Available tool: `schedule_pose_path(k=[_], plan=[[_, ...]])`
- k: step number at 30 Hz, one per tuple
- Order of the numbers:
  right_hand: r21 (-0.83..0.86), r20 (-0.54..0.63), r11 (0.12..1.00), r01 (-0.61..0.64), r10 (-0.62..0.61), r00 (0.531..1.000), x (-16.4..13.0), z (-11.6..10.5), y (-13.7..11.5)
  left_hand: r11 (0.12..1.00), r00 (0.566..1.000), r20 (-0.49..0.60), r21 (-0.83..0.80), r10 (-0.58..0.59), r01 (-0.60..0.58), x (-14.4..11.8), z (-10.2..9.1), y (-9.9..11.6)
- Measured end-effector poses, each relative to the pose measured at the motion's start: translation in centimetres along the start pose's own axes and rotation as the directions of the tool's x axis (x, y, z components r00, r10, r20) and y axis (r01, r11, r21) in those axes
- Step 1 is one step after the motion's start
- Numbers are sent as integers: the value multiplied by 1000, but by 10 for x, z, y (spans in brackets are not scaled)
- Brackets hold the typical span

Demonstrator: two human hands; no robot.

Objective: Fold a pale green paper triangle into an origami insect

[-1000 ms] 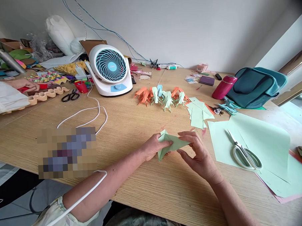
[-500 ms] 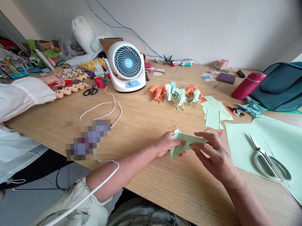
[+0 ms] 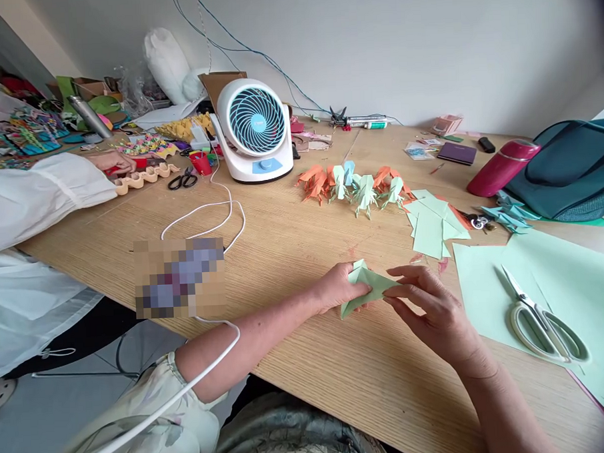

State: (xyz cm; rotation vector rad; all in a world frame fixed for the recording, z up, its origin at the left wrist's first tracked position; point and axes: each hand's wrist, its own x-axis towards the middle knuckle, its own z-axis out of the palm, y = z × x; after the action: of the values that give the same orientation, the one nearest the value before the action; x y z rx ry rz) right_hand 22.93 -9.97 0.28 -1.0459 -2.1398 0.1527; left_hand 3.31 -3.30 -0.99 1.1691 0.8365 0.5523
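Note:
A partly folded piece of light green paper (image 3: pixel 367 292) is held above the near edge of the wooden table. My left hand (image 3: pixel 341 288) grips its left side, thumb on top and fingers underneath. At its right corner my right hand (image 3: pixel 430 308) pinches the paper between thumb and fingers. Several folded paper figures (image 3: pixel 364 194) in orange, green and blue stand farther back. Loose green paper pieces (image 3: pixel 429 237) lie to their right. White-handled scissors (image 3: pixel 547 329) rest on a large green sheet (image 3: pixel 595 287) right of my right hand.
A white fan (image 3: pixel 256 131) stands at the back, its white cable running across the table. A pink bottle (image 3: pixel 502 167) and a teal bag (image 3: pixel 574 171) are at the right. Another person's sleeve (image 3: pixel 40 198) reaches in from the left, near black scissors (image 3: pixel 182 179).
The paper's right corner has shifted slightly left and looks shorter, folded or turned in my fingers. Both hands keep hold. The whole view has shifted a little.

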Motion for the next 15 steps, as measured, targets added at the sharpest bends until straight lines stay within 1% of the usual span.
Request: schedule_pose_path(k=[6,11,13,15], plan=[[27,-4,999,-36,37,999,2,-3,0,998,996,55,-12,65,-64,0,1,-2],[74,-24,992,-101,103,994,5,-7,-4,994,990,89,2,110,-111,-1,1,-1],[105,-34,987,-119,124,992,6,-7,-5,989,984,104,22,146,-149,-3,0,0],[128,-49,982,-142,149,988,7,-7,-5,984,975,140,23,171,-176,-4,-1,2]])
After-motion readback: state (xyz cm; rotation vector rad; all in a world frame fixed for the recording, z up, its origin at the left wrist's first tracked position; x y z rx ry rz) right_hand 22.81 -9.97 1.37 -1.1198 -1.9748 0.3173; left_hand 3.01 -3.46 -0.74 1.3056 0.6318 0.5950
